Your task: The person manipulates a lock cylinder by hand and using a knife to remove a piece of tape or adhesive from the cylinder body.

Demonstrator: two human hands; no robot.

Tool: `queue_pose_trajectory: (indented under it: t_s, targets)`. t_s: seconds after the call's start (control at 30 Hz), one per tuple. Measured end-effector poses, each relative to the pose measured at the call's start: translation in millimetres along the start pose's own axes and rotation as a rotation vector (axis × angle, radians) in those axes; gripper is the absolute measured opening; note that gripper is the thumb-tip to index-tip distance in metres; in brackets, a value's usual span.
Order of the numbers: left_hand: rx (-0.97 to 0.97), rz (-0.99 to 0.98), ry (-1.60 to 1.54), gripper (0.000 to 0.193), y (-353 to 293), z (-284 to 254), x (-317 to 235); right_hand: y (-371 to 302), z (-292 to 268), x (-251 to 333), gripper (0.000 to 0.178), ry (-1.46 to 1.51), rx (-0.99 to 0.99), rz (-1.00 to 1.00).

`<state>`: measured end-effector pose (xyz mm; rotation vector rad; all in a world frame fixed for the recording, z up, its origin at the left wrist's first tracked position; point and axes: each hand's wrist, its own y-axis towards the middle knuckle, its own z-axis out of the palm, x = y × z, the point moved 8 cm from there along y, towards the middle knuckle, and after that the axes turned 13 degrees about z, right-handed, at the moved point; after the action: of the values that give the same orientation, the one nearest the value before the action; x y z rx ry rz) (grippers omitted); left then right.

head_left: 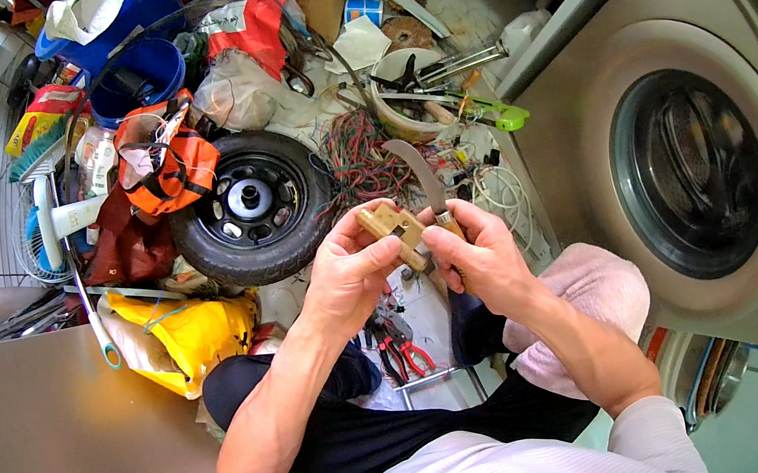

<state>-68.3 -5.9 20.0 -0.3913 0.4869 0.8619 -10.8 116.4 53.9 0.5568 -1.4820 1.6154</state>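
Above my lap, my left hand [344,267] grips a small tan, block-shaped piece [384,220] with a dark slot in it; I cannot make out its exact kind. Close beside it, my right hand [485,251] is closed round the handle of a hooked knife [421,172]. The curved blade points up and away from me, tip bent to the left. Fingertips of both hands nearly meet, and the fingers partly cover the piece's lower end and the knife handle. Below the hands, red-handled pliers [405,350] lie between my legs.
A spare wheel [250,198] lies ahead on the left, by an orange bag [167,157] and a yellow bag [199,332]. Tangled wires [364,161] and a tool bucket [403,112] stand beyond my hands. At right is a front-loading washing machine [573,139]. A pinkish cloth [598,285] covers my right knee.
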Motion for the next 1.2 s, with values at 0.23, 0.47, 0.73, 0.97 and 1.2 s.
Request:
queue_pose_trajectory:
  t_s: [0.23, 0.47, 0.73, 0.97, 1.2]
  targets:
    - [-0.009, -0.069, -0.027, 0.047, -7, -2, 5, 2, 5, -14, 0.017, 0.078, 0.056, 0.03]
    - [0.021, 0.009, 0.022, 0.041, -9, -8, 6, 4, 4, -26, 0.022, 0.084, 0.089, 0.061]
    - [-0.016, 0.0, 0.091, 0.035, -12, -11, 7, 7, -3, -31, 0.021, 0.096, 0.097, 0.108]
    - [-0.063, -0.021, -0.005, 0.031, -9, -7, 9, -10, -10, 0, 0.022, -0.328, -0.155, -0.186]
    - [-0.118, 0.085, 0.085, 0.039, -9, -17, -7, -41, 3, 35, 0.042, -0.758, -0.219, -0.49]
